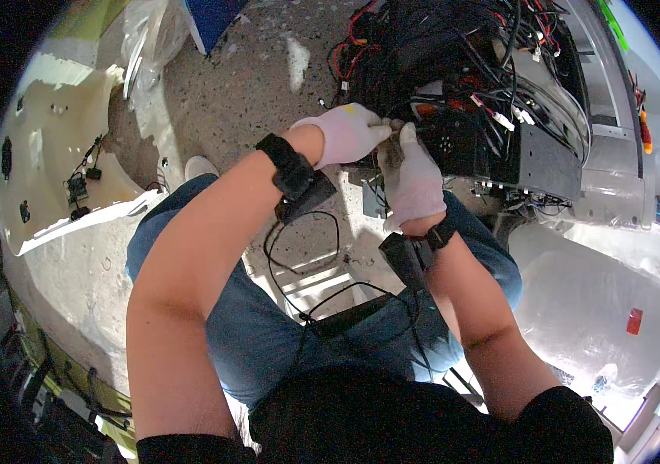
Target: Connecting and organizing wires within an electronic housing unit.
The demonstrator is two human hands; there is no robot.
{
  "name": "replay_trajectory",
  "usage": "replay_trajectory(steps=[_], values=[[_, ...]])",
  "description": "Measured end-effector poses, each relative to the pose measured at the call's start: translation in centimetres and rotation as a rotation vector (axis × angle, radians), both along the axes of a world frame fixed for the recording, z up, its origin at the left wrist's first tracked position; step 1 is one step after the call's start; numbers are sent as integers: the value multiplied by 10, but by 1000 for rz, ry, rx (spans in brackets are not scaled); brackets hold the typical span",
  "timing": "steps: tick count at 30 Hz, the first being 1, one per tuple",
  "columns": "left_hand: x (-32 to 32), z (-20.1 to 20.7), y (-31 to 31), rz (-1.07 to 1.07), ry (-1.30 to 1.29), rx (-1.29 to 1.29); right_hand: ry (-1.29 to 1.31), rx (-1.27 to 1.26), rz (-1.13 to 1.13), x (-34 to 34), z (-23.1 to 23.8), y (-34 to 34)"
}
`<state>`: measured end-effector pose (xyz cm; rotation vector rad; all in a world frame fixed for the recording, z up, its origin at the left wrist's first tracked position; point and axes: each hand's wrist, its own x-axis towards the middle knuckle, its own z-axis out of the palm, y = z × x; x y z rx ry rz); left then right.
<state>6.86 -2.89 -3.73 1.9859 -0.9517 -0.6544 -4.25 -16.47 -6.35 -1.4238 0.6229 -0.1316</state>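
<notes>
My left hand [352,134], in a pale glove with a yellow mark, reaches to the near edge of a bundle of black cables [415,46]. My right hand [417,182], gloved too with darker smudges on its palm side, meets it there with fingertips almost touching. The fingers of both hands are drawn together; whatever is between them is too small or hidden. Just right of them is a black metal equipment box [531,158] with a perforated face and loose wires on top. White connectors [502,121] on thin wires lie on the box.
A cream moulded panel [44,162] with small electronic parts lies at the left. A clear plastic sheet [148,69] hangs at the upper left. Wrist-worn devices trail a black cable [338,240] over my lap. An orange-handled screwdriver [645,131] and a plastic-wrapped white panel [593,286] are at the right.
</notes>
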Motion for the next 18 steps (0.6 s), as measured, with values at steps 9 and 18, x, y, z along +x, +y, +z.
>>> replay_trajectory(steps=[9, 18], values=[[-9, 10, 7, 86, -694, -117, 118, 369, -241, 15, 59, 31], [-4, 6, 2, 104, -638, -42, 52, 418, -147, 11, 44, 23]])
